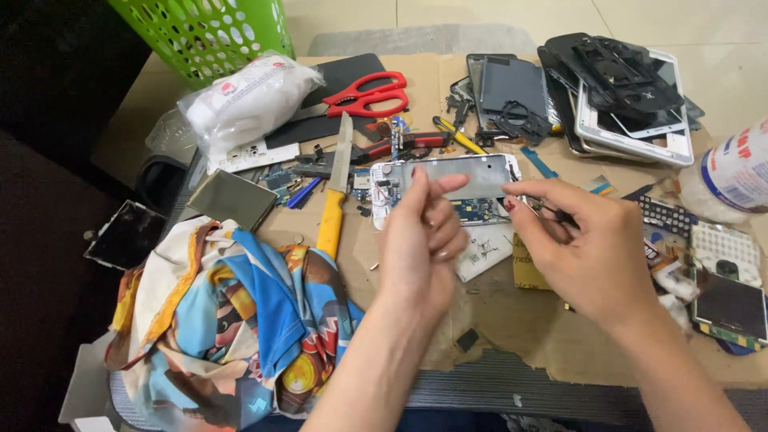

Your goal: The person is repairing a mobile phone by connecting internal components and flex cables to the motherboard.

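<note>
My left hand [424, 240] hovers above the cardboard sheet [520, 320], fingers loosely curled with nothing clearly in them. My right hand [584, 248] is beside it, thumb and forefinger pinched on a small dark part [544, 210]. Just beyond both hands lies an opened white phone [448, 188] with its circuit board exposed and a grey metal plate over it.
A yellow-handled knife [336, 192] and red scissors [368, 94] lie at left. A patterned cloth [232, 320] sits at the near left, a white plastic bag [248, 100] and green basket [204, 32] behind. Stacked phone frames [624, 96] and loose parts crowd the right.
</note>
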